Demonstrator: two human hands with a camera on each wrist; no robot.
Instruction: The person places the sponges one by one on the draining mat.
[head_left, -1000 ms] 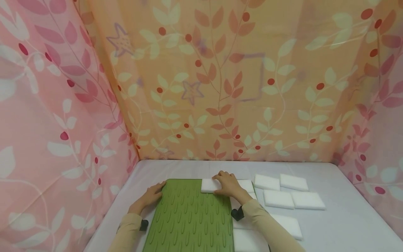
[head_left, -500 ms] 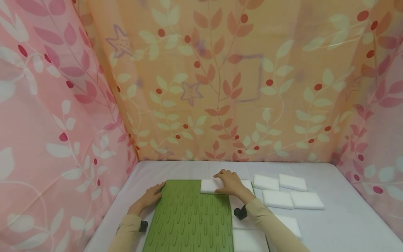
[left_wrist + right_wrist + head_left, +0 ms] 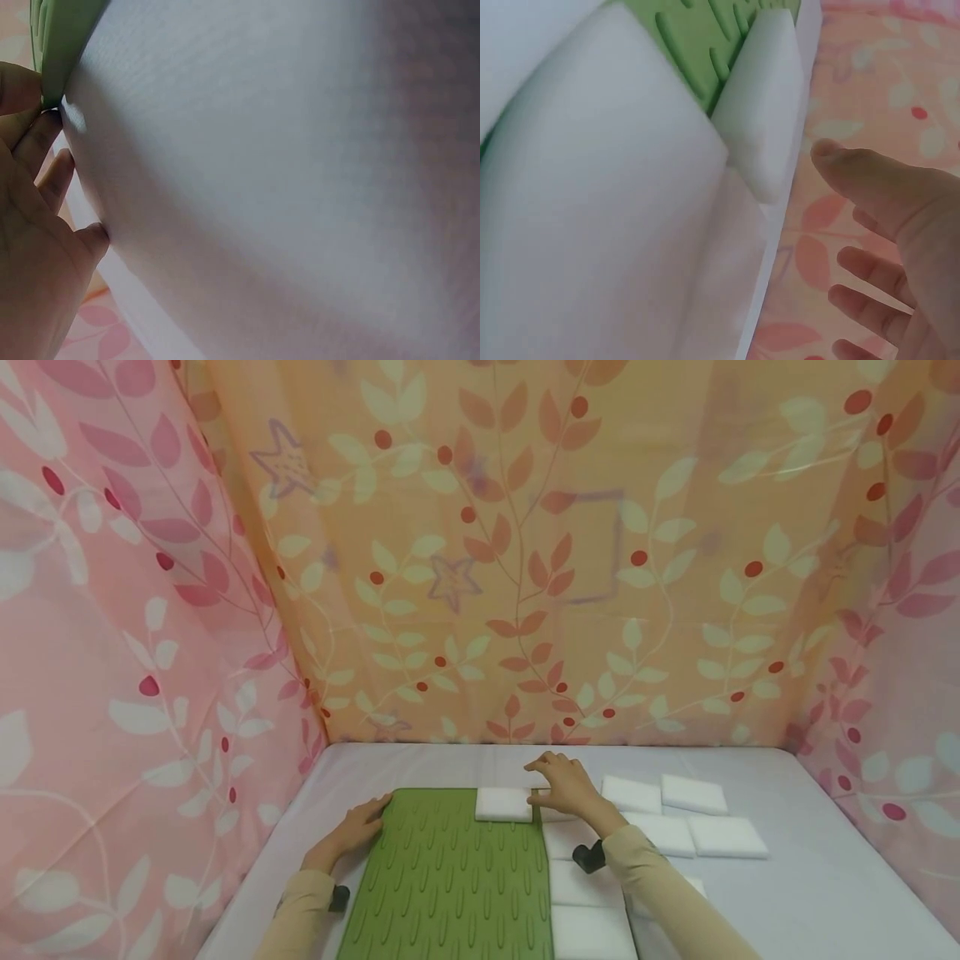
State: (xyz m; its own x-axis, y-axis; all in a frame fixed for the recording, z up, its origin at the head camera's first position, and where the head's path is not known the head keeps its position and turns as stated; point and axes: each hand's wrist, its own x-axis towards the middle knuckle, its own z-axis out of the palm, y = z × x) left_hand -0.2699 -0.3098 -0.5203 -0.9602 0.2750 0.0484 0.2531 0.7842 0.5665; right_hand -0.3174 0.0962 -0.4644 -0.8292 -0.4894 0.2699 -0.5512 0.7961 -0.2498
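Observation:
A green mat with raised oblong ridges lies on the white table. One white sponge-like block sits at its far edge, and more such blocks form a column along its right side. The fingers of my left hand touch the mat's far left edge; the left wrist view shows fingertips against that rim. My right hand hovers just right of the far block, over the top of the column. In the right wrist view, thumb and fingers are spread apart and hold nothing.
Several loose white blocks lie on the table right of the mat, partly hidden by my right sleeve. Floral curtains enclose the back and both sides. A dark strap piece shows at my right wrist.
My right hand has come off the far block and shifted right, uncovering it. The block stays in place on the mat. The left hand keeps its spot at the mat's edge.

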